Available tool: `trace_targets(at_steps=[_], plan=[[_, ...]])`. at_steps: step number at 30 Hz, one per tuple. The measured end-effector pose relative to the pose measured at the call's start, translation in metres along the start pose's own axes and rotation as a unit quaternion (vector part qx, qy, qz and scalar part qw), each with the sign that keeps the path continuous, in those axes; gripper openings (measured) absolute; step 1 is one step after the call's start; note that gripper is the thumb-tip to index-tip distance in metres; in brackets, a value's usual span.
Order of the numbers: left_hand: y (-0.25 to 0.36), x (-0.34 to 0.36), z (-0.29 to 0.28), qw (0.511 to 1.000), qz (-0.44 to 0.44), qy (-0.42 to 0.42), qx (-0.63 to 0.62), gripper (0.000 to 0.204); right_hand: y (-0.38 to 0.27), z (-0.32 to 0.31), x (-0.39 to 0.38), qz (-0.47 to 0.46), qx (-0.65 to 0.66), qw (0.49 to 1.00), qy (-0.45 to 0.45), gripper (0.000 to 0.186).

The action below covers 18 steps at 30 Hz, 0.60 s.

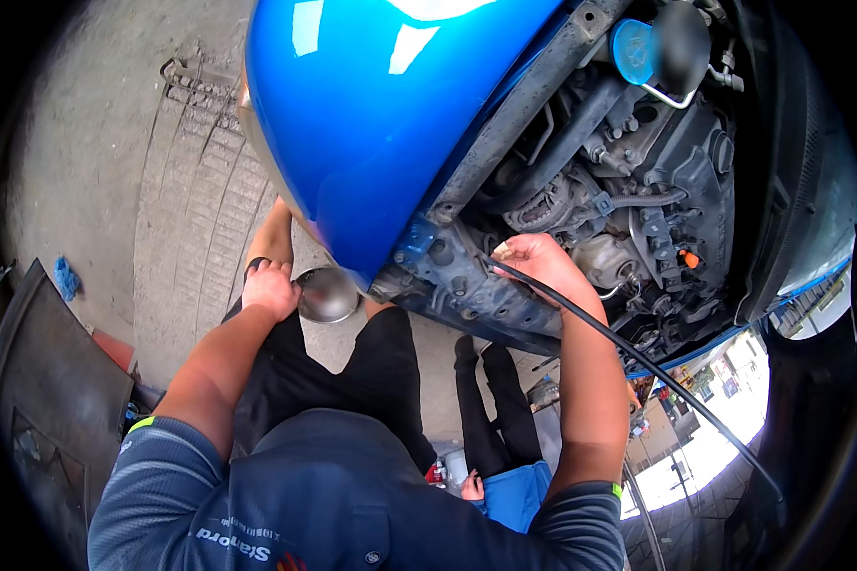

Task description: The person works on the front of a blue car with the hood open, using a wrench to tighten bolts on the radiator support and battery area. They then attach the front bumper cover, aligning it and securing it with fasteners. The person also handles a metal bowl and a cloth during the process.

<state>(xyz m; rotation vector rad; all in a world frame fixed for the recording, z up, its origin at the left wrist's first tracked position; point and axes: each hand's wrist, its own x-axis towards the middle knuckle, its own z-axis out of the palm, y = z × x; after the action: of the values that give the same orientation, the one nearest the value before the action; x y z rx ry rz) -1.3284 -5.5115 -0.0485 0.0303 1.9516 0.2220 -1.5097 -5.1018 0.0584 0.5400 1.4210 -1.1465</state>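
My left hand (270, 288) rests on my left knee, its fingers loosely bent over it and holding nothing. In my right hand (533, 262), fingers pinch a long, thin black hose (659, 373) and a small pale piece (503, 249) that I cannot make out clearly, just over the metal front panel (448, 271) of the open engine bay (628, 200). The hose runs from my fingers past my forearm toward the lower right. A blue body panel (371, 105) is above, and a round metal pan (328, 295) is beside my left hand.
A person in blue (509, 495) with dark trousers is below the car's front, a hand (473, 485) showing. At the left lie a dark panel (43, 371), a blue glove or rag (65, 279) and a worn ridged floor strip (186, 181). A blue-capped reservoir (631, 52) sits in the engine bay.
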Motion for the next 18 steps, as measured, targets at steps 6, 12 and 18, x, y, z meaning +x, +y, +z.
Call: trace_targets(at_steps=[6,12,18], plan=[[-0.003,0.001,0.004,1.000,0.002,0.003,0.005,0.035,0.007,0.002,0.004,0.010,0.210,0.977,-0.020,0.006],[-0.002,0.001,0.000,1.000,0.008,0.007,0.009,0.035,-0.021,0.011,-0.010,-0.001,-0.245,0.969,0.029,0.012],[-0.005,0.003,0.005,1.000,0.005,0.013,-0.010,0.034,-0.002,-0.003,0.000,-0.013,-0.010,1.000,-0.024,0.013]])
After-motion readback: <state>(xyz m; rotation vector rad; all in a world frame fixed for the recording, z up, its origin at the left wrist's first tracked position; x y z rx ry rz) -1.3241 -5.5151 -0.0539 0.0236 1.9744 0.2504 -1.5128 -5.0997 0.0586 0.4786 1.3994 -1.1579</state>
